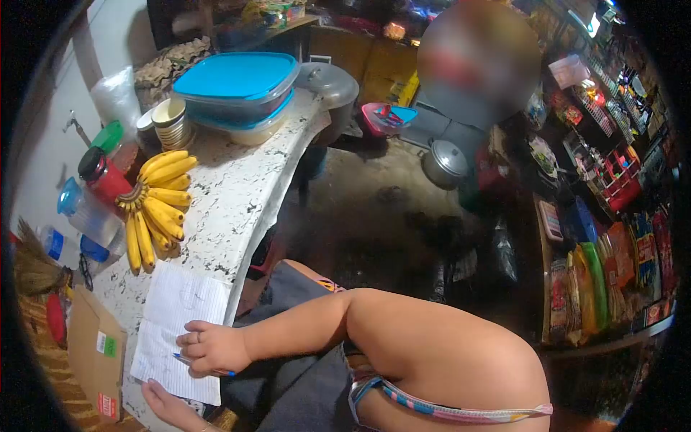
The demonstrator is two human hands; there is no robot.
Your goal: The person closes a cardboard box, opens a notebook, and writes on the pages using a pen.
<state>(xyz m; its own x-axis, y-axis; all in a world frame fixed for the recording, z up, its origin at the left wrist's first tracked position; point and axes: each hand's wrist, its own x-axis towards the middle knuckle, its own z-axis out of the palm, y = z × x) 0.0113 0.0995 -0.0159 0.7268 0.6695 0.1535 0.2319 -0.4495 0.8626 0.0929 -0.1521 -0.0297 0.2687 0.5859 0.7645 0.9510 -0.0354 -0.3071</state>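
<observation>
Lined white paper with handwriting lies on the white, dark-flecked counter. My right hand, with a ring on one finger, rests on the paper, its fingers bent around a blue pen. The pen's other end shows at the left of the fingers. At the paper's lower edge is my left hand, its fingers stretched out and nothing visible in them; part of it is cut off by the frame. Beyond the paper lies a bunch of yellow bananas.
Blue-lidded containers, stacked paper cups, a red jar and a pitcher stand on the counter. A cardboard piece is at the left. A lidded pot sits on the floor, packed shelves at the right, a blurred person behind.
</observation>
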